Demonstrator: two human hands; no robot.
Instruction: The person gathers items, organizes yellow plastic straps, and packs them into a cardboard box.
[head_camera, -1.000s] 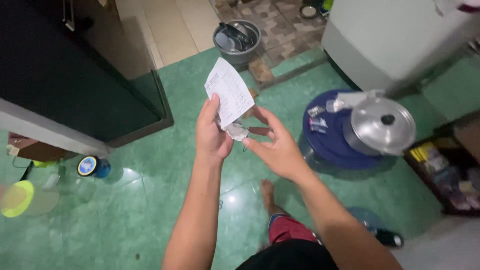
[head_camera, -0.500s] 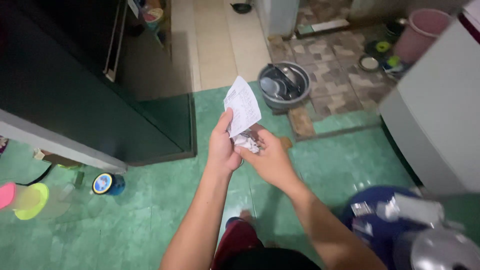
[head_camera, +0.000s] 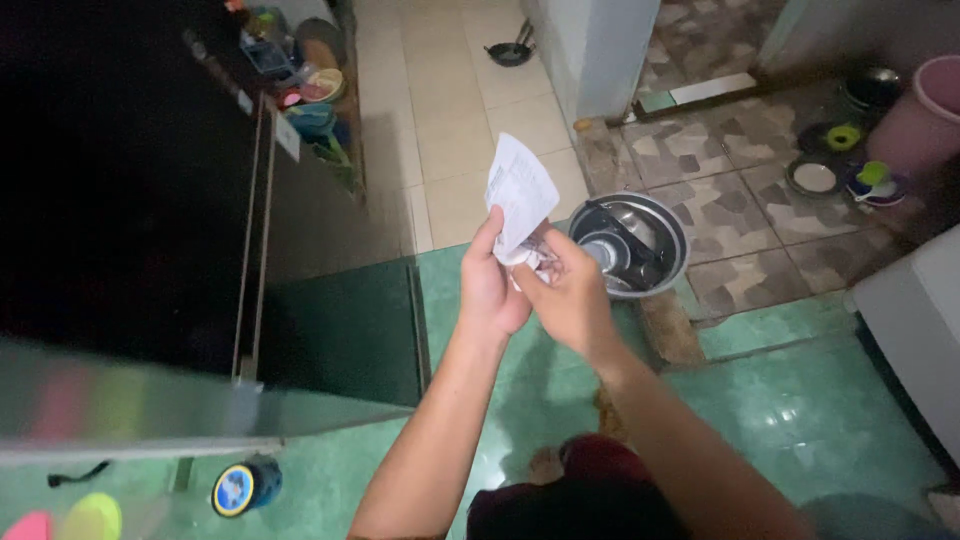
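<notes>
Holding a white paper (head_camera: 520, 190) up, the left hand (head_camera: 490, 290) meets the right hand (head_camera: 570, 295) pinching crumpled paper (head_camera: 530, 262), a basin (head_camera: 630, 245) at three o'clock.

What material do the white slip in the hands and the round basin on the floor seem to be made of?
The white slip, pinched in the left hand, looks like thin matte paper: it bends and creases. The right hand touches a crumpled wad beneath it. The basin seems to be metal or grey plastic; its rim shines dully.
</notes>
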